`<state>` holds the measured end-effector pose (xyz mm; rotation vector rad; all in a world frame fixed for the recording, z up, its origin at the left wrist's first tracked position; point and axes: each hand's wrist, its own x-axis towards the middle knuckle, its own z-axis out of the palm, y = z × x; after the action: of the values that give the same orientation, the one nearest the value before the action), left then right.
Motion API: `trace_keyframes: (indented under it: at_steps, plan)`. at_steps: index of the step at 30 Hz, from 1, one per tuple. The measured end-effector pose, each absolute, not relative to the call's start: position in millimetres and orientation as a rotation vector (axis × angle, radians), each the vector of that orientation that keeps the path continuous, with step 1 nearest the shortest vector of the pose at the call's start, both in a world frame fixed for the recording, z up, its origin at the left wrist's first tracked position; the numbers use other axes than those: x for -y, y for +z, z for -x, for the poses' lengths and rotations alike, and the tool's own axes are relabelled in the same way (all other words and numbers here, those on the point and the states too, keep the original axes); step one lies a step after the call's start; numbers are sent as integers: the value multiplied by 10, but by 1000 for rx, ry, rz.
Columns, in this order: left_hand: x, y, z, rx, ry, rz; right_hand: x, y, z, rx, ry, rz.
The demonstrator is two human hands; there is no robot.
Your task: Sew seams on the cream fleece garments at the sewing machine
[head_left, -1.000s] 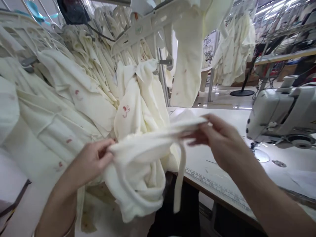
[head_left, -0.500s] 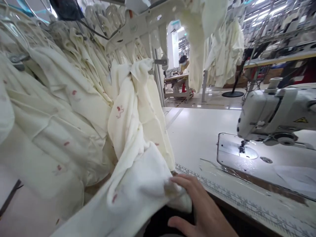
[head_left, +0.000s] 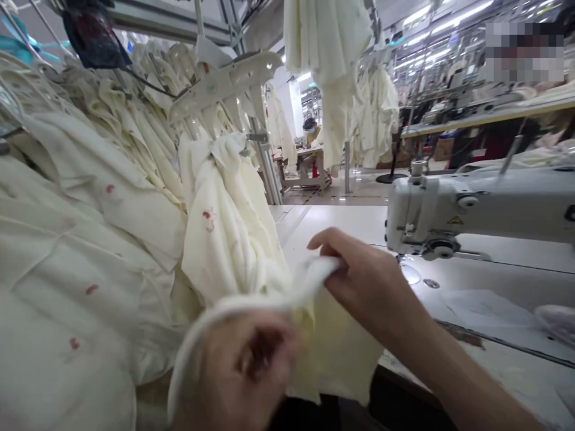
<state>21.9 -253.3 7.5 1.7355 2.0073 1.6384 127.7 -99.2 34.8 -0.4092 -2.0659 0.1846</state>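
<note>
A cream garment point(head_left: 224, 239) with small reddish-brown printed figures hangs from a clip hanger point(head_left: 224, 84), its lower part pulled towards me. My right hand point(head_left: 354, 269) pinches a pale edge of this cloth between thumb and fingers, above the table. Lower and to the left is my left hand point(head_left: 247, 365), blurred, with its fingers curled in. The raised cloth edge arcs over and round it. Whatever lies inside the left fingers is hidden. A yellowish part of the cloth hangs below the right hand.
More cream garments point(head_left: 81, 257) hang in a row at left. A white sewing machine point(head_left: 485, 209) stands at right on a white table point(head_left: 332, 218). A thin white sheet point(head_left: 485, 308) lies by it. Farther back are hanging clothes point(head_left: 377, 114), workbenches and people.
My left hand has come into view at the bottom. My right hand has moved up and closed on the cloth edge, lifting it. The view has shifted to the right.
</note>
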Motion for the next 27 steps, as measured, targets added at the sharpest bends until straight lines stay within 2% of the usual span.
trace_keyframes:
  at_steps: [2, 3, 6, 7, 8, 11, 13, 15, 18, 19, 20, 21, 24, 25, 27]
  plan:
    - [2251, 284, -174, -2023, 1639, -1840, 950, 508, -1301, 2013, 178, 420]
    - [2137, 413, -165, -2097, 1512, -1953, 922, 561, -1319, 1994, 174, 443]
    - [1995, 839, -175, -2308, 650, -2332, 811, 615, -1401, 1975, 162, 523]
    - [2005, 967, -176, -2303, 460, -2405, 781, 610, -1430, 1991, 173, 534]
    - [2024, 1075, -170, -2270, 398, -2473, 763, 603, -1454, 2011, 195, 531]
    - [1990, 1231, -114, -2117, 650, -2660, 790, 603, -1487, 2026, 307, 414]
    - [1865, 1229, -57, -1962, 621, -2700, 842, 623, -1498, 1996, 443, 333]
    - [1752, 1231, 12, -1919, 469, -2637, 869, 630, -1540, 2033, 716, 317]
    - [1792, 1321, 96, -2208, 396, -2529, 808, 562, -1642, 2313, 1376, 258]
    - [1852, 1352, 102, -2300, 379, -2522, 765, 516, -1663, 2398, 1469, 255]
    - [1912, 1367, 94, -2345, 322, -2521, 718, 462, -1669, 2433, 1394, 314]
    - [1956, 1360, 74, -2330, 210, -2529, 670, 404, -1658, 2394, 1138, 430]
    - [1876, 1219, -23, -2212, -211, -2513, 588, 239, -1571, 1959, 177, 731]
    - [1779, 1157, -53, -2244, -270, -2487, 599, 194, -1547, 1874, 20, 751]
    - [1535, 1070, -98, -2386, -170, -2466, 705, 114, -1534, 1860, -107, 694]
